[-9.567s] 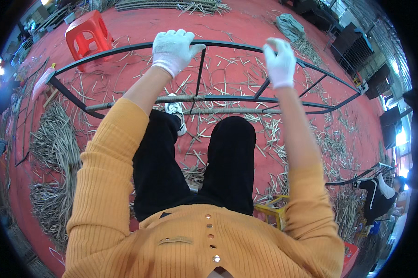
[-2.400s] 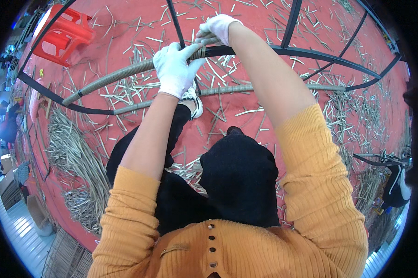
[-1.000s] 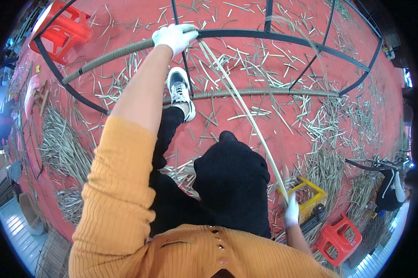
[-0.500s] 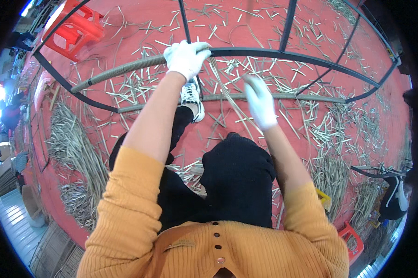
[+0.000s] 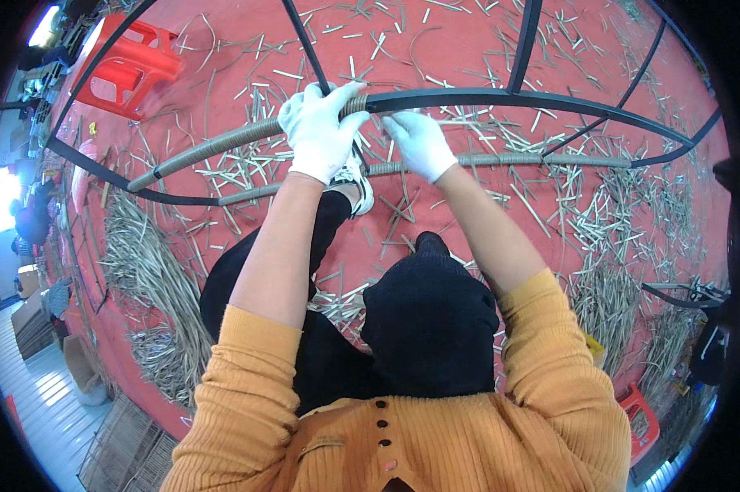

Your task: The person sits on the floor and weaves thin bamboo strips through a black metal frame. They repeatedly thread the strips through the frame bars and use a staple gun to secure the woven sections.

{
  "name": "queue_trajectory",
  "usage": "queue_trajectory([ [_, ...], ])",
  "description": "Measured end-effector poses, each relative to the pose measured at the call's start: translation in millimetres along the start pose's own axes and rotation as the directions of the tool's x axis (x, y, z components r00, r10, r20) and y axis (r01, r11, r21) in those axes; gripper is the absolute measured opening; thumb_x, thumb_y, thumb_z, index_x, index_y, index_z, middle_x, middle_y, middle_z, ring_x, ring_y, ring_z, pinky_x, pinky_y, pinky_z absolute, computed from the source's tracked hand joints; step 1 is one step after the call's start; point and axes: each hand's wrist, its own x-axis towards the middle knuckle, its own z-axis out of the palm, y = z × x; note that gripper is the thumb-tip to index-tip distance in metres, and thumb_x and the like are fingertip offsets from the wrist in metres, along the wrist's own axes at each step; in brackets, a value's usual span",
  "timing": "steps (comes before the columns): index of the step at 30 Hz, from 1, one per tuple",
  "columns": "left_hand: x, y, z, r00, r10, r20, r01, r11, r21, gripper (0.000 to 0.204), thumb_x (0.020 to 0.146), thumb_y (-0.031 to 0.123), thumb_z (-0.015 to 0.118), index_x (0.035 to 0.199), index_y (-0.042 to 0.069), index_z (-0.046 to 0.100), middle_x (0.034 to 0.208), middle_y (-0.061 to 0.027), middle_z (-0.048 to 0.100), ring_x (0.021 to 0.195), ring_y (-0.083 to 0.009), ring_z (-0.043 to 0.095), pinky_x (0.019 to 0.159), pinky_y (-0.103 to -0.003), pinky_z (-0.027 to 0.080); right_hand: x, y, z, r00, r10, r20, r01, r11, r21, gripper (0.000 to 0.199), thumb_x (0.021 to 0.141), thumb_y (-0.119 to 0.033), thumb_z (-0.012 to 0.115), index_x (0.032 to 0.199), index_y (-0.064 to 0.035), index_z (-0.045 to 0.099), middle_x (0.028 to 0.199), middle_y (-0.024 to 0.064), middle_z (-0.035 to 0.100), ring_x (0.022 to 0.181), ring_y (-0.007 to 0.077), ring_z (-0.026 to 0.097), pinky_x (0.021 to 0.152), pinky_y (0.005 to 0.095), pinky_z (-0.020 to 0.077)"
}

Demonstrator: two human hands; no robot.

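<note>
A black metal frame [image 5: 468, 98] stretches across the view. Its near curved bar is wound with tan-grey strips on the left, and this wrapped stretch [image 5: 210, 150] ends just right of my left hand. My left hand [image 5: 321, 131], in a white glove, is closed round the wrapped bar near that end. Just below the bare black bar, my gloved right hand [image 5: 419, 143] has its fingers bent together near the end of the winding; what they pinch is hidden. A second wrapped bar [image 5: 501, 160] runs lower, passing by the right hand.
Cut strips litter the red floor covering [image 5: 436, 49]. Bundles of long strips lie at left [image 5: 153, 271] and right [image 5: 604, 303]. A red plastic stool [image 5: 128, 74] is at the upper left, another [image 5: 639, 422] at the lower right. My shoe [image 5: 355, 184] is beneath the frame.
My right hand has moved left and up to the end of the winding. The loose strips hanging there are no longer plainly seen. My left hand stays on the bar; the frame has shifted slightly in view.
</note>
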Motion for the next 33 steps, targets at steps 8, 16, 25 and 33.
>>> queue_trajectory([
  [8,-2.7,-2.1,3.5,0.997,0.066,-0.048,-0.068,0.997,-0.042,0.031,0.079,0.033,0.079,0.110,0.035,0.077,0.101,0.0012,0.062,0.102,-0.0241,0.058,0.093,-0.043,0.037,6.0,-93.5,-75.8,0.976,0.219,-0.019,-0.150,0.727,0.670,0.026,0.097,-0.020,0.054,0.086,0.0007,0.066,0.105,0.0163,0.075,0.106,0.0223,0.068,0.099,0.0334,0.0471],
  [16,-14.1,-2.7,-14.3,0.987,0.103,-0.123,-0.119,0.985,-0.127,0.036,0.081,0.018,0.077,0.117,0.022,0.075,0.111,-0.0100,0.061,0.103,-0.0308,0.059,0.095,-0.044,0.045,123.5,-40.7,-53.0,0.854,0.470,0.223,-0.471,0.881,-0.055,0.025,0.091,-0.020,0.060,0.091,-0.0006,0.075,0.091,0.0111,0.078,0.085,0.0187,0.075,0.087,0.0304,0.0532],
  [25,12.0,16.3,9.2,0.946,0.324,0.027,-0.310,0.924,-0.224,0.030,0.091,0.019,0.068,0.118,0.008,0.070,0.102,-0.0123,0.069,0.095,-0.0332,0.067,0.082,-0.042,0.054,121.5,-41.3,-62.0,0.853,0.430,0.295,-0.319,0.877,-0.359,0.034,0.091,-0.032,0.056,0.101,-0.0116,0.081,0.096,0.0055,0.077,0.087,0.0185,0.068,0.083,0.0355,0.0510],
  [33,42.5,17.7,0.5,0.881,0.309,0.358,-0.265,0.950,-0.167,0.026,0.095,0.025,0.063,0.115,0.009,0.069,0.099,-0.0176,0.071,0.092,-0.0382,0.068,0.080,-0.046,0.054,42.1,-86.6,-71.0,0.880,-0.326,-0.346,0.022,0.755,-0.655,0.029,0.090,-0.033,0.071,0.102,-0.0067,0.069,0.100,0.0111,0.064,0.097,0.0311,0.064,0.082,0.0440,0.0490],
])
